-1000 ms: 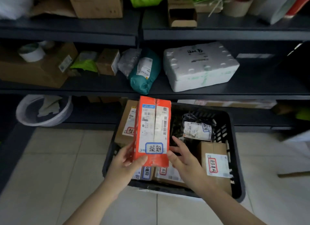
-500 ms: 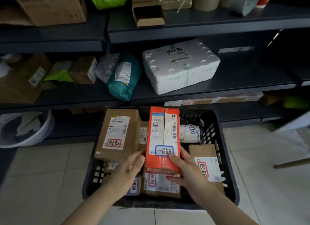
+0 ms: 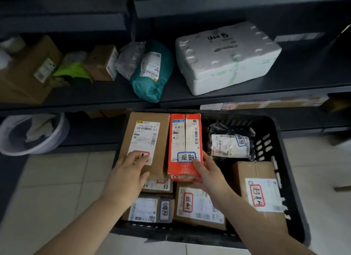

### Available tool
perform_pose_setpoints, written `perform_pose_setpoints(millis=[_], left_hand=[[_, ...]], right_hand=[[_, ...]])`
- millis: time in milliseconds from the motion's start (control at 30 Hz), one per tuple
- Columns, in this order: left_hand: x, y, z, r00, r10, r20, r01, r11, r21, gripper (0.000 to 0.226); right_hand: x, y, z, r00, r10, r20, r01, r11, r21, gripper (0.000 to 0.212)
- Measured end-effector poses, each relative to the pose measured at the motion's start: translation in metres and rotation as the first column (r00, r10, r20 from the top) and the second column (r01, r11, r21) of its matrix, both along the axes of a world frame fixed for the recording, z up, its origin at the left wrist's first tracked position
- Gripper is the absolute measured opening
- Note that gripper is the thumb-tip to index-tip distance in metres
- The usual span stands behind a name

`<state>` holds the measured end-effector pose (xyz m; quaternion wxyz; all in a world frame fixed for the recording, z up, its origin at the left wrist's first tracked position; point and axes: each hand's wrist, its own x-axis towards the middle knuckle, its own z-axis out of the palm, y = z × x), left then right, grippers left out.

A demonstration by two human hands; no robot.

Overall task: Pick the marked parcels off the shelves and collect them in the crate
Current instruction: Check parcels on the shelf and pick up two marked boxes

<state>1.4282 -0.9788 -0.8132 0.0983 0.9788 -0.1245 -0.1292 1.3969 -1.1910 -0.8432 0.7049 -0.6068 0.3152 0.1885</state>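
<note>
A black plastic crate (image 3: 293, 180) stands on the tiled floor below the shelves, holding several labelled parcels. An orange parcel (image 3: 183, 138) with a blue-framed handwritten mark lies in the crate's far middle. My right hand (image 3: 209, 173) grips its near right corner. To the left of the orange parcel lies a tall brown box (image 3: 164, 140) with a red-framed mark. My left hand (image 3: 129, 174) rests flat on that box, fingers over the mark, holding nothing. A black bag parcel (image 3: 229, 140) lies at the far right and a brown box (image 3: 253, 172) in front of it.
On the shelf above the crate sit a white foam box (image 3: 226, 57), a teal bag parcel (image 3: 152, 78), a clear bubble bag (image 3: 129, 59), and cardboard boxes (image 3: 28, 70) further left. A white bin (image 3: 34, 135) stands under the shelf at left. Pale floor tiles surround the crate.
The orange parcel has gone down from upright in both hands to lying in the crate beside the brown box. My left hand left it and moved onto the brown box.
</note>
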Motion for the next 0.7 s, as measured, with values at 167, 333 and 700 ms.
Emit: perform_pose_setpoints(millis=[167, 333, 700], left_hand=[[-0.001, 0.018, -0.018, 0.987, -0.129, 0.1, 0.124, 0.991, 0.053, 0.052], [-0.002, 0.022, -0.023, 0.978, -0.181, 0.106, 0.167, 0.978, 0.128, 0.059], [-0.004, 0.023, 0.034, 0.878, -0.363, 0.313, 0.284, 0.92, 0.271, 0.06]], right_hand=[[0.006, 0.012, -0.017, 0.995, 0.089, 0.042, -0.075, 0.963, -0.259, 0.054], [0.002, 0.013, -0.014, 0.993, 0.116, 0.036, -0.098, 0.941, -0.325, 0.054], [-0.012, 0.003, 0.033, 0.889, 0.456, -0.041, -0.364, 0.65, -0.667, 0.048]])
